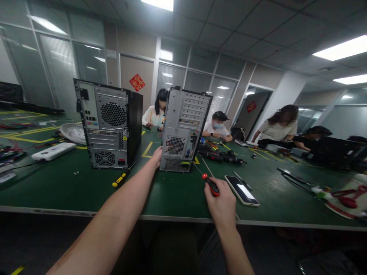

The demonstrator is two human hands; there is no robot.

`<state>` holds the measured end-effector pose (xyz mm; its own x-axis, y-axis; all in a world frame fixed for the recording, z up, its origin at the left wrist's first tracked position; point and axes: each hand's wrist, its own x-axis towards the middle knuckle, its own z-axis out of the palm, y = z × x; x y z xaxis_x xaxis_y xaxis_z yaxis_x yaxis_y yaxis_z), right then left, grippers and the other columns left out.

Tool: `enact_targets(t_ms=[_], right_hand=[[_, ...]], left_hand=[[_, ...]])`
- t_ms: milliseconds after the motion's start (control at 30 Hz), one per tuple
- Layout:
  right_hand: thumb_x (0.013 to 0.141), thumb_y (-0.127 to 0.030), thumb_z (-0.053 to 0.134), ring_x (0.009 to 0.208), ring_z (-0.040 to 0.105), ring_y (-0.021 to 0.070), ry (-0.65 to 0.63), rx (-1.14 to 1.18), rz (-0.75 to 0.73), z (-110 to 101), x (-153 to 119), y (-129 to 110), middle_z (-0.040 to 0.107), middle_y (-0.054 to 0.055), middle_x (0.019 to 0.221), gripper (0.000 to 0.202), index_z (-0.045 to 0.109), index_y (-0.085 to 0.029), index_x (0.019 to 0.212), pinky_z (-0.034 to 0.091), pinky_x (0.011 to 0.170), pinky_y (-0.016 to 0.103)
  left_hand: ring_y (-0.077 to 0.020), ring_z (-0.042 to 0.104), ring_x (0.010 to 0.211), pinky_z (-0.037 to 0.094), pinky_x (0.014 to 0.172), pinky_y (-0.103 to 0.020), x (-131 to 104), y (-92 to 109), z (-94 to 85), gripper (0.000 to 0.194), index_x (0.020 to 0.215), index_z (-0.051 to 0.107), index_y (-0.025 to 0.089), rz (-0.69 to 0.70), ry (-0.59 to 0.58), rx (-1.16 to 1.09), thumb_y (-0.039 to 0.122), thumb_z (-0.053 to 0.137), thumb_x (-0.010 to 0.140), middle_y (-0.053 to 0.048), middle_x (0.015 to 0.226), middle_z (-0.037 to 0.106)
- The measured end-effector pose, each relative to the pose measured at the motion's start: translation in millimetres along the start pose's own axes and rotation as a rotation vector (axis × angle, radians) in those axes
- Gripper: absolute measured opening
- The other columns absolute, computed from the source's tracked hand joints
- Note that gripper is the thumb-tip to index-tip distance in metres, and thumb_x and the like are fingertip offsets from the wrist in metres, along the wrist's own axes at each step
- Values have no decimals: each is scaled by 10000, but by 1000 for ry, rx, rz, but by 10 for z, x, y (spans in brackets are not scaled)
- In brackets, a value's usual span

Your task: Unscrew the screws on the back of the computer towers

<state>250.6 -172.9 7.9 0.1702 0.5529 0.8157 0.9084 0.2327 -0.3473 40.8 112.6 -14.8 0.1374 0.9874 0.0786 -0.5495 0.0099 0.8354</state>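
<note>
A silver-backed computer tower [175, 126] stands upright in front of me, its rear panel with vents and ports facing me. My left hand [157, 156] is against its lower left side, with the fingers hidden behind the case edge. My right hand [222, 196] is closed around a black and red screwdriver [211, 185]. The thin shaft points up and left to the tower's lower right corner; whether the tip touches it I cannot tell. To the left stands a second computer tower [113, 114], also rear side out. A yellow and black screwdriver [120, 178] lies at its foot.
On the green table [177, 198], a phone [242, 190] and a thin tool [242, 180] lie right of my hand. A white power strip [54, 151] and a white basket [73, 132] are at left. Cables [229, 156] lie beyond the tower. Several people work across the table.
</note>
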Motion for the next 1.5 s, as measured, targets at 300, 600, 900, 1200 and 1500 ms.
enact_targets(t_ms=[300,600,900,1200,1500], right_hand=[[955,-332,562,925,696,237,5,-16,2,60,12,9,712,97,1036,234,713,-199,1074,554,845,370],[967,-321,560,942,692,231,-13,-7,8,48,21,0,707,95,1049,222,704,-197,1083,551,859,367],[968,-318,565,954,687,228,-25,-15,-4,51,26,11,699,92,1054,225,699,-190,1097,540,868,357],[966,-313,558,938,681,229,-27,-33,-20,80,30,24,698,93,1050,223,698,-192,1091,540,859,359],[965,-223,500,943,635,247,-100,-240,-152,43,153,-97,671,110,1072,275,727,-207,1120,529,831,389]], left_hand=[[-250,770,842,634,804,-427,-57,53,44,465,1206,658,161,-33,9,23,235,812,772,-100,970,787],[-229,755,763,630,792,-410,-69,60,45,453,1200,662,148,-30,26,4,211,812,778,-84,891,777],[-210,733,690,626,774,-402,-79,49,64,411,1177,660,143,-30,42,10,208,795,794,-61,801,756],[-209,730,687,627,767,-412,-71,41,54,428,1184,654,158,-27,36,24,232,801,789,-54,811,755],[-235,746,759,624,784,-423,-79,52,46,478,1190,661,168,-28,31,46,267,835,756,-86,906,766]])
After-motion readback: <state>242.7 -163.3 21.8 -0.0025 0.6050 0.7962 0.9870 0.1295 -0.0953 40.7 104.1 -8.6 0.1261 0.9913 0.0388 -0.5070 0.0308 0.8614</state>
